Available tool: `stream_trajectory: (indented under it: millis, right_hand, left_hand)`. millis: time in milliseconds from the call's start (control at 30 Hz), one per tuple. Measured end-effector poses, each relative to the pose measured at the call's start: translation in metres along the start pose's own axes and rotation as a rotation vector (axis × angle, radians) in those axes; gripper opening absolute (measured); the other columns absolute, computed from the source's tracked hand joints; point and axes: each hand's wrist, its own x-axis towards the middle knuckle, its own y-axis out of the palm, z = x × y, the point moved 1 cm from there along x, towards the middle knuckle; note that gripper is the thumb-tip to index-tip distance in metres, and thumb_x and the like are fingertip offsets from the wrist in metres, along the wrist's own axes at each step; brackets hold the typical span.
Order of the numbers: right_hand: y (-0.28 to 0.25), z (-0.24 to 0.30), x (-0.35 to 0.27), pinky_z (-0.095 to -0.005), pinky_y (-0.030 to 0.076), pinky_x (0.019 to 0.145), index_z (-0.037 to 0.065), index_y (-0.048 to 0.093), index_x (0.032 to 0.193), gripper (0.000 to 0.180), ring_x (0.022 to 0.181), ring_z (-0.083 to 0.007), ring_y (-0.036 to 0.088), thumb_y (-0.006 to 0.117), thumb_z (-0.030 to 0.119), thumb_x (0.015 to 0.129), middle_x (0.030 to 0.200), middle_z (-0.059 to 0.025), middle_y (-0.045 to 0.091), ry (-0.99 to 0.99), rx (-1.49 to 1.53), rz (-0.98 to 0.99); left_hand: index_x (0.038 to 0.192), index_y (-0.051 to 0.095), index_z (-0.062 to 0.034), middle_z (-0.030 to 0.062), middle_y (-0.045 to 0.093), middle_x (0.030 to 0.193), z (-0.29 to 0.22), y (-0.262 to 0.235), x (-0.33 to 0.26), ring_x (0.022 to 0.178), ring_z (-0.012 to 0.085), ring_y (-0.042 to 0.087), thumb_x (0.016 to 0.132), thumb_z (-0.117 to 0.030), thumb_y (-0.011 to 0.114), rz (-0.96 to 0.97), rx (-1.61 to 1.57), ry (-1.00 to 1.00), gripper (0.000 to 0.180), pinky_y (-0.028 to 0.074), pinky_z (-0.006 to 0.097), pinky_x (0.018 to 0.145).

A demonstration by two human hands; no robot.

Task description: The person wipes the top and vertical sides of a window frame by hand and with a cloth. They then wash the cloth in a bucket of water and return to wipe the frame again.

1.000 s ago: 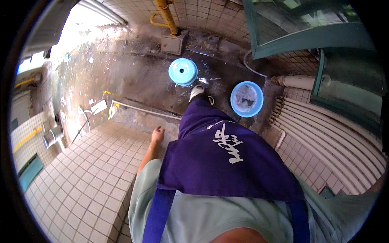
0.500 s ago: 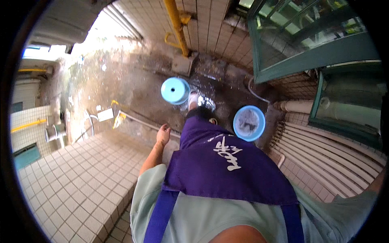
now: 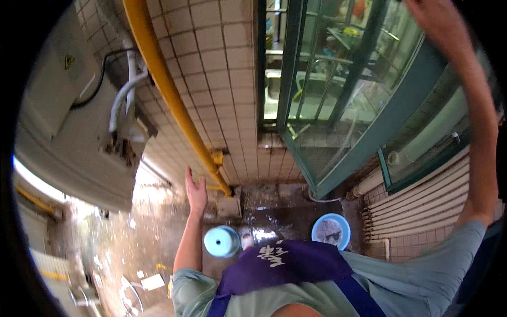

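Note:
My left hand [image 3: 197, 194] reaches forward with fingers stretched and apart, holding nothing. It appears close to a yellow pipe [image 3: 177, 108] on the tiled wall; whether they touch I cannot tell. My right arm is raised high on the right, and my right hand [image 3: 434, 22] appears beside the outer edge of a green-framed glass window [image 3: 364, 113] that stands swung outward. Its fingertips are cut off by the picture's rim, so its grip is hidden. Below on the wet ground are an upturned light-blue stool or tub [image 3: 222, 242] and a blue basin [image 3: 346, 236] of sudsy water with something dark in it.
A grey metal unit [image 3: 79, 153] with a black cable and pale hoses hangs at the left. Several white pipes [image 3: 417, 203] run along the right wall. A pale hose [image 3: 325, 201] lies below the window. Metal bars and a sink show behind the glass.
My view has tilted up toward the wall and window. My left hand has risen with its fingers spreading. My right hand has come into view, raised by the window.

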Motion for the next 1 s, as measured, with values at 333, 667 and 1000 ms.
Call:
stream_trajectory:
  millis: [333,667,1000]
  right_hand:
    - [0.195,0.087,0.046,-0.0446,0.053,0.081,0.006,0.059,0.099,0.016,0.094,-0.0330,0.062,0.056,0.005,0.084,0.086,-0.0148,0.058,0.188,0.261,0.122]
    - [0.242,-0.027,0.169,-0.0434,0.050,0.074,0.004,0.061,0.080,0.009,0.083,-0.0355,0.059,0.054,0.010,0.078,0.085,-0.0175,0.059,0.055,-0.237,-0.204]
    - [0.361,0.170,-0.028,-0.0393,0.055,0.074,0.003,0.065,0.090,0.016,0.094,-0.0281,0.062,0.059,0.012,0.079,0.092,-0.0138,0.063,-0.218,-0.015,0.900]
  left_hand:
    - [0.150,0.011,0.0028,0.0255,0.021,0.153,-0.102,0.013,0.175,0.140,0.0379,0.025,0.085,-0.018,0.069,-0.182,-0.222,0.354,0.089,0.021,0.043,0.115]
    - [0.138,0.034,0.0036,0.0147,0.052,0.109,-0.082,0.029,0.184,0.090,0.0228,0.053,0.084,-0.009,0.070,-0.117,-0.497,0.201,0.066,0.046,0.035,0.081]
    - [0.141,0.029,0.0037,0.0166,0.053,0.113,-0.076,0.029,0.192,0.097,0.0246,0.055,0.086,-0.009,0.067,-0.224,-0.341,0.390,0.068,0.047,0.036,0.087]
